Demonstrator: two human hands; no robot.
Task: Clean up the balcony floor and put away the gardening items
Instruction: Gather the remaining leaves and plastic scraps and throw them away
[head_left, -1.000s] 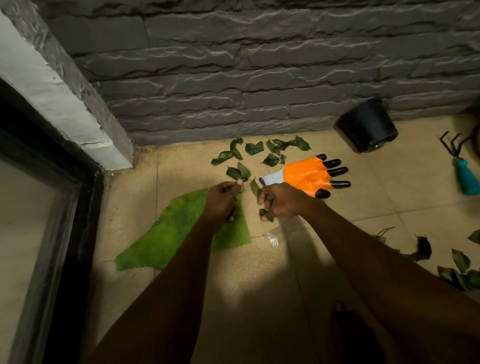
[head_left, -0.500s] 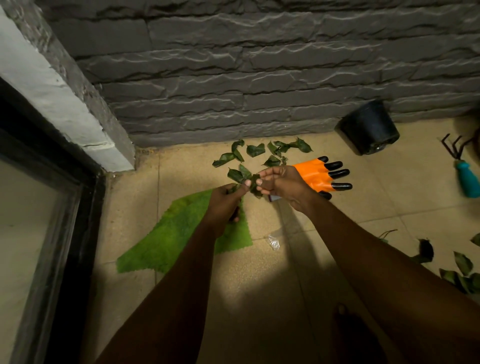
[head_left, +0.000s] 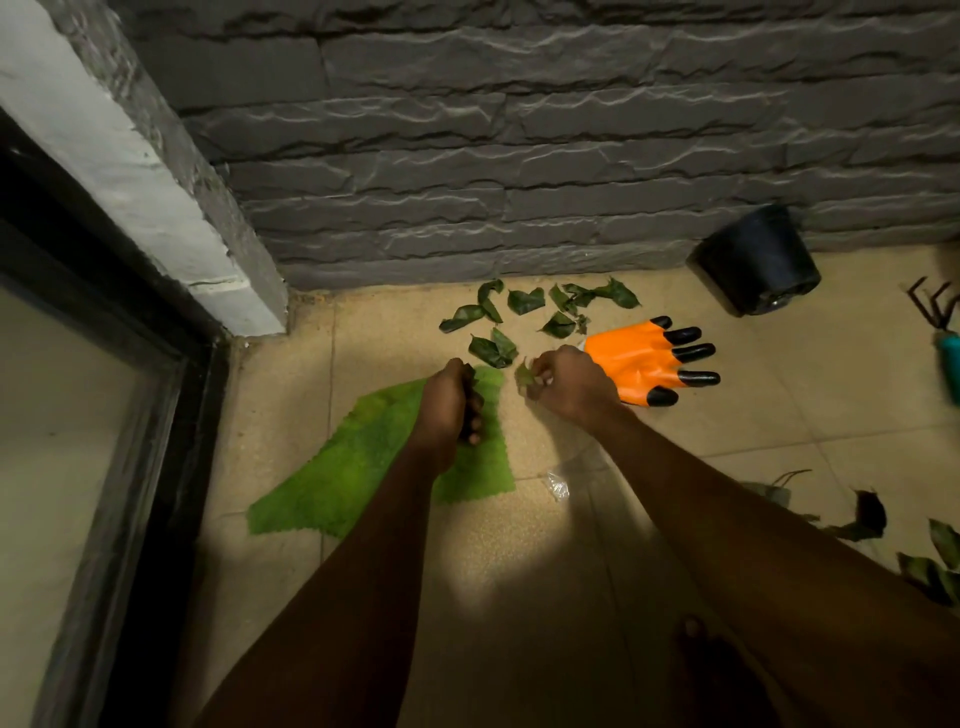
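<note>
The right hand is pinching a crumpled dark-green leaf just above the beige tiled floor, beside the orange rubber glove with black claw tips. The left hand is gripping gathered leaves over the fuzzy green mat. Loose curled leaves are lying near the wall.

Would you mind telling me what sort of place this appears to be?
Probably a home balcony used for gardening: tiled floor against a grey stone wall, a black plant pot, an orange gardening glove.
</note>
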